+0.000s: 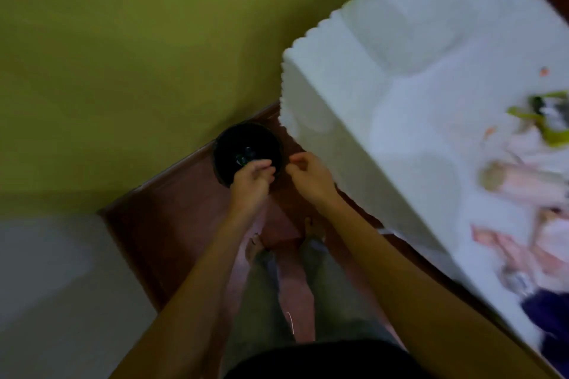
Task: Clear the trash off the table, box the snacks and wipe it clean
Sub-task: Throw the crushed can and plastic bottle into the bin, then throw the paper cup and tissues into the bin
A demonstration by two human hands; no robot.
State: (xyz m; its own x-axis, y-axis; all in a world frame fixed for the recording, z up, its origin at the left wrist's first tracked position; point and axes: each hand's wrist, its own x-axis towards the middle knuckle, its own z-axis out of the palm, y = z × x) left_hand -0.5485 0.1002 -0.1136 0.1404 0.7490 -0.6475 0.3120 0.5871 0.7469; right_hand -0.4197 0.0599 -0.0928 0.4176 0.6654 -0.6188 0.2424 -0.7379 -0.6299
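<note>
The bench (431, 40) at right wears a white cloth (326, 108) with a scalloped hem hanging down its side. On its near end lies blurred litter: a crumpled green wrapper (535, 120), pink packets (523, 252) strewn flat, a dark purple thing (545, 311) at the edge, and orange crumbs (544, 71) farther up. A round black bin (234, 144) stands upright on the floor, just beside the bench's corner; something small glints inside.
</note>
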